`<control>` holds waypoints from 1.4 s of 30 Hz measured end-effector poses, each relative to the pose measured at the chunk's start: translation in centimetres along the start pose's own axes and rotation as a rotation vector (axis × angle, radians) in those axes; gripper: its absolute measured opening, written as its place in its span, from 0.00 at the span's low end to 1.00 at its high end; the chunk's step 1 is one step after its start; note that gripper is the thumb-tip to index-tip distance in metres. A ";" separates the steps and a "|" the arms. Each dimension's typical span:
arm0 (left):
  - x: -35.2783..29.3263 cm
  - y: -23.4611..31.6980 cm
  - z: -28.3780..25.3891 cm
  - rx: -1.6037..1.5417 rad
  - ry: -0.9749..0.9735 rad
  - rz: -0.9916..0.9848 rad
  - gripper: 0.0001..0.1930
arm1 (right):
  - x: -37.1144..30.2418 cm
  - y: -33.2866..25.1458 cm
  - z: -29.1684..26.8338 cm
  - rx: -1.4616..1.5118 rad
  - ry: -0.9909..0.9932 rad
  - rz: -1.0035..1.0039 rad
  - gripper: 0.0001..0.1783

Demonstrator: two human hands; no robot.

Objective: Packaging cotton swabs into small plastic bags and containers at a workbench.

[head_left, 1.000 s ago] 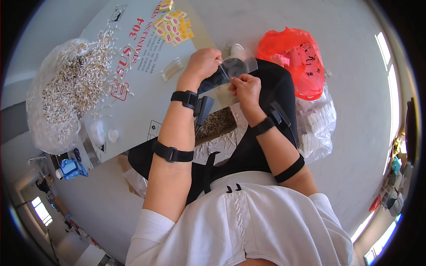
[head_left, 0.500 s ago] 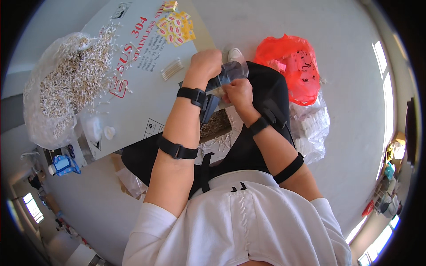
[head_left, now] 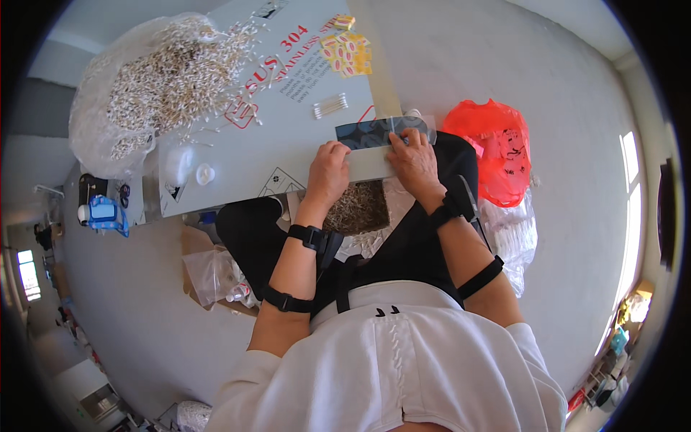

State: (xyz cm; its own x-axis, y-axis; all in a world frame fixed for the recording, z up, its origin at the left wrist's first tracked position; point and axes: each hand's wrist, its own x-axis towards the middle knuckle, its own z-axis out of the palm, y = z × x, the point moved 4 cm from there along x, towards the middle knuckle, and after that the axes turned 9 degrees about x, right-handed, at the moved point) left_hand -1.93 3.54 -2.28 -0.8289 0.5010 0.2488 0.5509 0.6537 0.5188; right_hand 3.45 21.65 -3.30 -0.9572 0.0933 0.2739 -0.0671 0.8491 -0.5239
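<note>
A dark, glossy translucent film sheet (head_left: pixel 367 134) lies along the table's near right edge, its right part reaching past the edge. At its lower left corner, my left hand (head_left: pixel 330 171) is closed, fingers curled with the tips at the film. My right hand (head_left: pixel 415 162) is closed on the film's right part, thumb and fingers bent over it; what lies under them is hidden. Beyond the film, a short row of cotton swabs (head_left: pixel 330 106) lies on the table. Below the hands, a box of many cotton swabs (head_left: pixel 358 207) sits between my legs.
A big clear bag of loose cotton swabs (head_left: pixel 162 86) covers the table's far left. Small yellow packets (head_left: pixel 347 54) lie at the back. Near the left edge is a round white lid (head_left: pixel 205 173). On the right are a red plastic bag (head_left: pixel 489 151) and clear-wrapped white packs (head_left: pixel 509 230).
The film, held up and bent between both hands before, now lies flat at the table's edge. My left hand has come down nearer me. My view has shifted, so the table appears farther right.
</note>
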 end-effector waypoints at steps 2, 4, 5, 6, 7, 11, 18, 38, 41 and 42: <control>-0.5 -1.5 -1.1 0.034 0.033 -0.071 0.12 | 0.8 -0.8 0.0 -0.012 0.004 -0.037 0.20; -0.7 -3.2 -2.0 0.086 0.055 -0.105 0.16 | 2.0 -1.2 0.7 0.047 -0.008 0.043 0.22; -0.7 -3.9 -2.2 0.133 0.060 -0.138 0.21 | 2.8 -1.4 1.1 0.044 -0.007 0.033 0.22; -0.5 -4.5 -2.2 0.133 0.070 -0.141 0.21 | 3.8 -1.8 1.5 0.061 0.024 -0.029 0.23; -0.3 -4.6 -2.3 0.216 0.096 -0.105 0.24 | 4.8 -2.1 1.9 0.079 0.052 -0.090 0.25; 1.8 -4.1 -1.0 0.251 0.136 -0.021 0.30 | 8.6 -2.5 4.6 0.124 -0.070 -0.177 0.27; 6.5 -6.5 1.1 0.289 0.095 -0.022 0.26 | 12.1 -3.3 8.1 0.159 -0.146 -0.353 0.26; 4.4 -13.9 -6.8 0.390 0.502 -0.438 0.15 | 5.0 -6.6 7.1 0.175 -0.072 -0.290 0.22; 5.5 -16.6 -7.2 0.523 0.426 -0.579 0.12 | 5.2 -6.9 7.2 0.195 -0.084 -0.298 0.23; 5.4 -17.2 -7.0 0.589 0.350 -0.606 0.10 | 5.2 -7.2 7.3 0.197 -0.085 -0.303 0.23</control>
State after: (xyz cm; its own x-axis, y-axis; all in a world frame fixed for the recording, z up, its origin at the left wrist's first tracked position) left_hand -16.55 -8.98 -4.15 -0.9217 -0.1601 0.3533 -0.1073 0.9806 0.1643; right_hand -3.12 12.28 -3.98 -0.9050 -0.1981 0.3765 -0.3963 0.7146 -0.5765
